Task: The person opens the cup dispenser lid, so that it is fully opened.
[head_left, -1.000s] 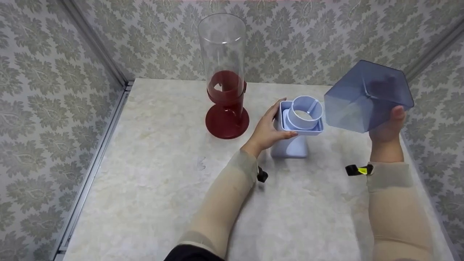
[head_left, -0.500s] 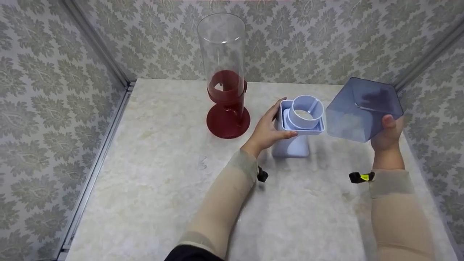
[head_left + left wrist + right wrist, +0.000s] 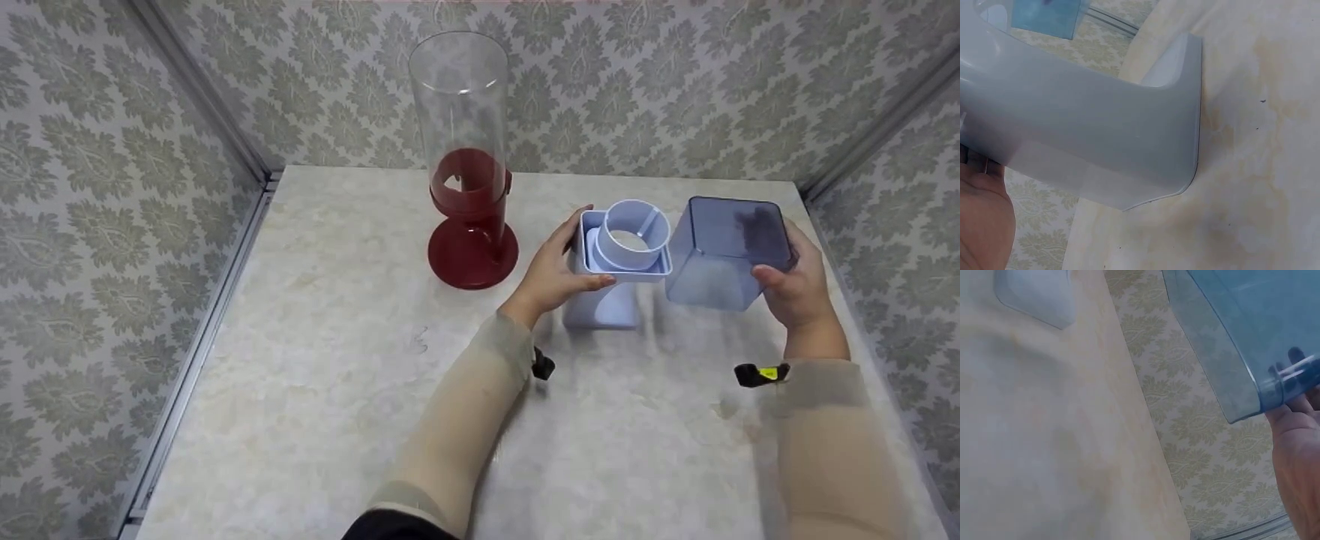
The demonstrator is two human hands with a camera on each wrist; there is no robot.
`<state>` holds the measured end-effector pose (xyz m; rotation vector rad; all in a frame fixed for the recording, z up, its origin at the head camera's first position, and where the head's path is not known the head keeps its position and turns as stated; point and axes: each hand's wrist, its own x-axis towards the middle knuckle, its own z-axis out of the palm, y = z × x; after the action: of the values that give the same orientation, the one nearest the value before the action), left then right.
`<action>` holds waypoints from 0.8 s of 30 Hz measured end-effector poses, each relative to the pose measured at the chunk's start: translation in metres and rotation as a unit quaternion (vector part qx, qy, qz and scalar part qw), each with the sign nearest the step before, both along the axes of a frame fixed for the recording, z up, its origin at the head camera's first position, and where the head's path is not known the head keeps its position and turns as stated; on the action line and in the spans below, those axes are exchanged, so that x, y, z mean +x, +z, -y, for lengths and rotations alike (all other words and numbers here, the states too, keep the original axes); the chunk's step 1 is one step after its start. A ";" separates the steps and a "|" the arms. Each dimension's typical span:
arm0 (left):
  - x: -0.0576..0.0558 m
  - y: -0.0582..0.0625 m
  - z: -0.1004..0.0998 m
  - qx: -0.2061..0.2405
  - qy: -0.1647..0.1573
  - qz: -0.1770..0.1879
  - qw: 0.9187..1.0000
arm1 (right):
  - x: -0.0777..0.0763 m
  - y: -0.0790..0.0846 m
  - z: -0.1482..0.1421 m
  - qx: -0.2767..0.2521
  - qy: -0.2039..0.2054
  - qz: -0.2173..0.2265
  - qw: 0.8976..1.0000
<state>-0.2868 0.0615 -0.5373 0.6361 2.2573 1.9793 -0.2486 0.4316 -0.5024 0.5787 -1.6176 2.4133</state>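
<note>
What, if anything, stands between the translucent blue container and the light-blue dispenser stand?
Nothing visible. The right hand holds the translucent blue container just right of the light-blue dispenser stand, with no object between them. The left hand grips the stand's left side, and the red dispenser sits farther left.

The broad, flat, marbled cream counter (image 3: 322, 420) has a straight back edge. Toward its rear, a glossy red dispenser with a round foot and tall clear cylinder (image 3: 469, 204) stands on it; to the right stands a pale blue plastic dispenser base (image 3: 628, 259). A thin grey squiggle (image 3: 421, 340) marks the surface before the red foot
</note>
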 end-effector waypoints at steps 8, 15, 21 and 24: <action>-0.001 0.000 0.000 -0.009 0.002 0.012 1.000 | 0.003 -0.005 -0.017 0.027 0.018 0.040 0.999; -0.001 0.001 0.001 -0.009 0.003 0.015 1.000 | 0.007 -0.009 -0.029 0.103 -0.007 0.081 0.991; -0.002 -0.001 -0.002 0.001 0.004 0.005 1.000 | 0.010 -0.016 -0.042 0.159 0.005 0.098 0.982; -0.002 0.000 -0.001 0.008 0.001 0.007 1.000 | 0.009 -0.020 -0.045 0.183 0.008 0.115 0.976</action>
<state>-0.2884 0.0624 -0.5374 0.6200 2.2378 1.9989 -0.2400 0.4766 -0.5222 0.3719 -2.1867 2.2742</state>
